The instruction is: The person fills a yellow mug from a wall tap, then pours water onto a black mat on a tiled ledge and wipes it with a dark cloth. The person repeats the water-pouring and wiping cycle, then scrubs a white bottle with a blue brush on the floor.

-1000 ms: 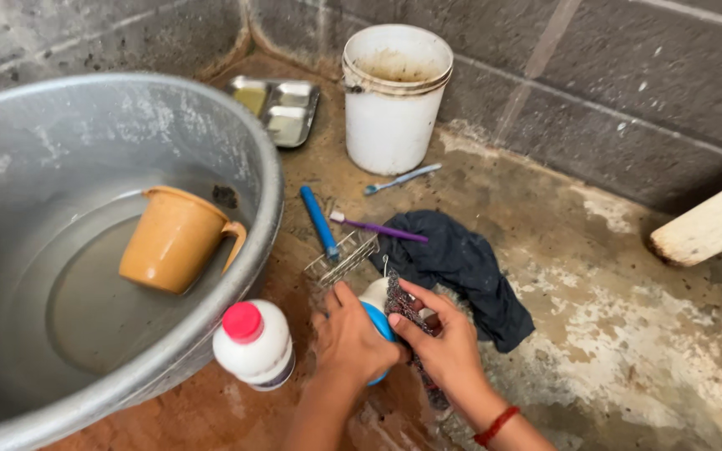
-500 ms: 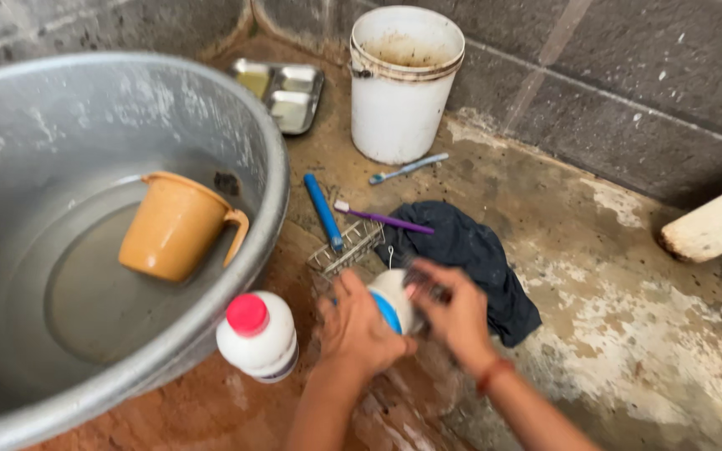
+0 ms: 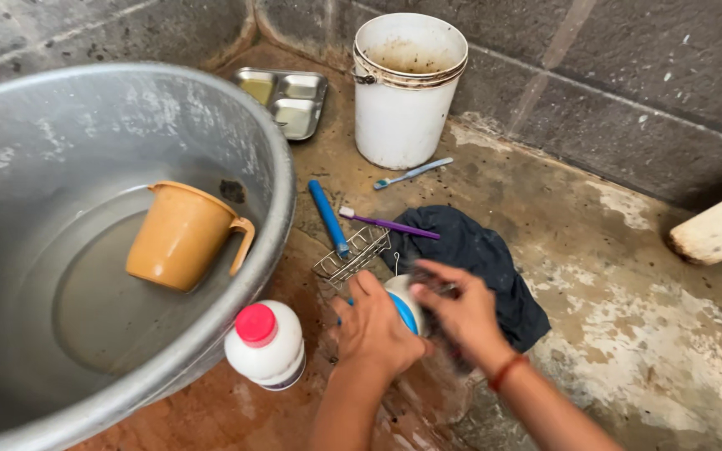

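Observation:
My left hand (image 3: 375,327) grips a small white and blue container (image 3: 403,302) low over the floor. My right hand (image 3: 460,316) presses a dark scrubber (image 3: 440,292) against that container; the scrubber is blurred. A red thread band circles my right wrist. Just behind the hands lie a wire rack (image 3: 353,255), a blue handle (image 3: 327,217), a purple toothbrush (image 3: 390,224) and a dark blue cloth (image 3: 486,259).
A large metal basin (image 3: 236,167) at the left holds water and an orange mug (image 3: 181,235). A white bottle with a red cap (image 3: 267,344) stands beside it. Further back are a white bucket (image 3: 407,92), a steel compartment tray (image 3: 287,96), a light blue toothbrush (image 3: 413,173). A pale beam end (image 3: 719,227) juts in at right.
The view has shifted slightly. My right hand has slid up over the container with the scrubber; my left hand keeps its hold.

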